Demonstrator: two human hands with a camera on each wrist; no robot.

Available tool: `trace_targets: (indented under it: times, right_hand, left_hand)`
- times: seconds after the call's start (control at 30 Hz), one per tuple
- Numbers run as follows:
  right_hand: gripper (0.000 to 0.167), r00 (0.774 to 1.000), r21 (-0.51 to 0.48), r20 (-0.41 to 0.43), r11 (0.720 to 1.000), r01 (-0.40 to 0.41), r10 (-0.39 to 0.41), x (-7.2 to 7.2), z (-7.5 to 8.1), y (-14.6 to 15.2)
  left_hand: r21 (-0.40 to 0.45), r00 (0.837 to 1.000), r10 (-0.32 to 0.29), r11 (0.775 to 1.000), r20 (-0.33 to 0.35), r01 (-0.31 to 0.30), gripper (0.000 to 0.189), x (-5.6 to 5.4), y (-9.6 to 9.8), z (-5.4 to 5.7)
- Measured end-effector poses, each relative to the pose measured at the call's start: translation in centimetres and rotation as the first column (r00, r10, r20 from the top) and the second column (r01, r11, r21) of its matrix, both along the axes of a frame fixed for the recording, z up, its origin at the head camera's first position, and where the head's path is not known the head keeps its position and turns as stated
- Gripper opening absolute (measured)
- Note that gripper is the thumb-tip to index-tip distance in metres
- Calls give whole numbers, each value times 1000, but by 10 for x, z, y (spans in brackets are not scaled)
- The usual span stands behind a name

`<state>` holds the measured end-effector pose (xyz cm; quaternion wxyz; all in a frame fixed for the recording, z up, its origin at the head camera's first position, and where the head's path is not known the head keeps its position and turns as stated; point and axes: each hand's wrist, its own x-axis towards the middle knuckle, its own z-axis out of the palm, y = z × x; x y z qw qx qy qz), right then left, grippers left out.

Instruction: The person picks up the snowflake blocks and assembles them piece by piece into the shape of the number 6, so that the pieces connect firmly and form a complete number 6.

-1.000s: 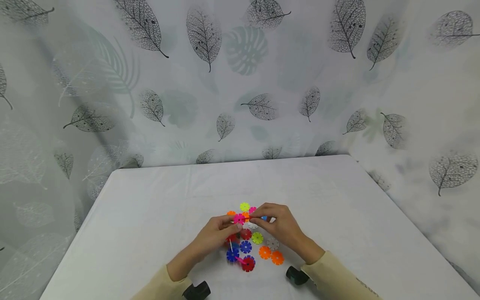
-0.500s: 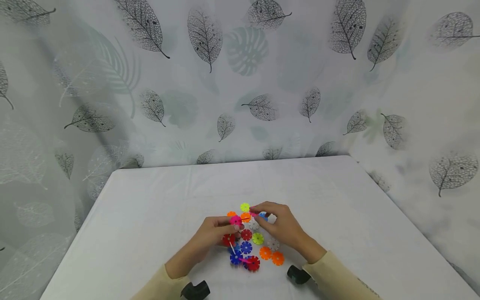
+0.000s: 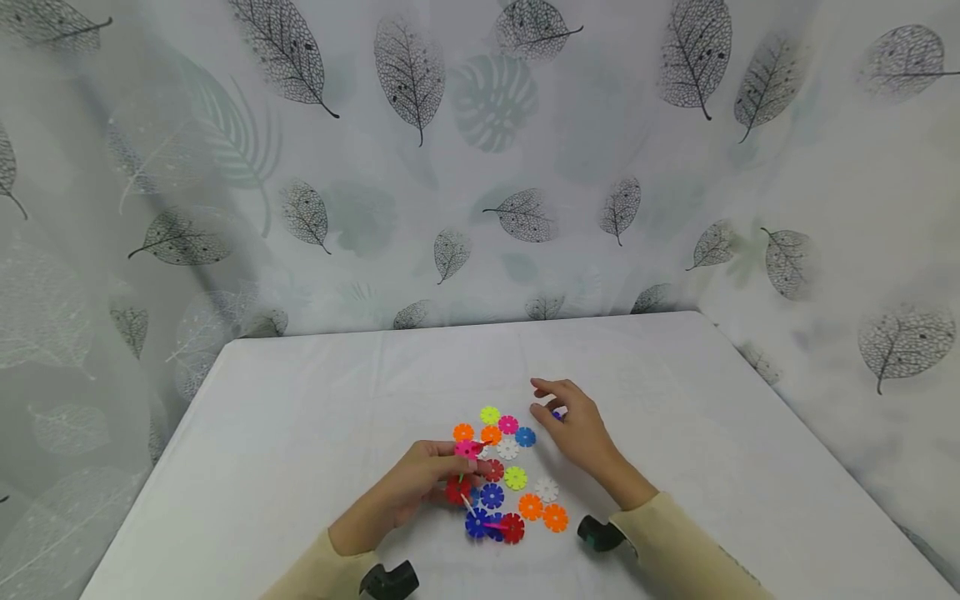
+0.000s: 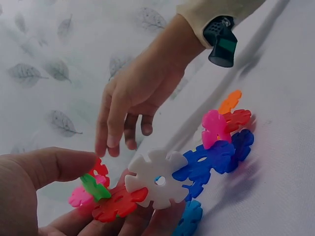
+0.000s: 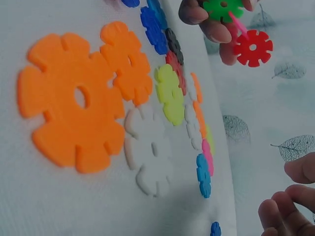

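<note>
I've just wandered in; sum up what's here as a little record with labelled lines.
Left hand: the left hand holds a chain of linked discs
Chain colours: include pink, red, green, white and blue
Right hand: the right hand is off the table, no piece visible in its fingers
Loose piece nearest right hand: dark blue disc
Other loose pieces: include a pink disc, a light blue disc
Piece shape: round, notched edge, central hole
Surface: white-covered table
Backdrop: leaf-patterned sheet
</note>
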<state>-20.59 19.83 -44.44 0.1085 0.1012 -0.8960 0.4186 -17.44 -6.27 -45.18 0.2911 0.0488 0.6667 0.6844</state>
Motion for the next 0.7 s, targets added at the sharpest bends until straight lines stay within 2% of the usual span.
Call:
trace_targets:
  times: [0.17,0.37,0.47,0.7]
  right_hand:
    - [41,994,98,95,994,50,-60,-3,-6,1]
    - [34,980,173,189,985,26,-60,-6,-11,3]
    - [32,979,211,200,977,-8,-35,-6,-11,3]
    - [34,974,316,222,948,-33,-40,-3,-11,1]
  left_hand:
    - [-2,1000,7,1000,4,-7,33,0,0,1]
    - [-15,1000,6,1000,-1,-7,35,0,1,0]
    - [-24,1000,9,1000,-5,-9,38,0,2,0]
    - [-25,999,45,999,4,-45,49,0,5,-2]
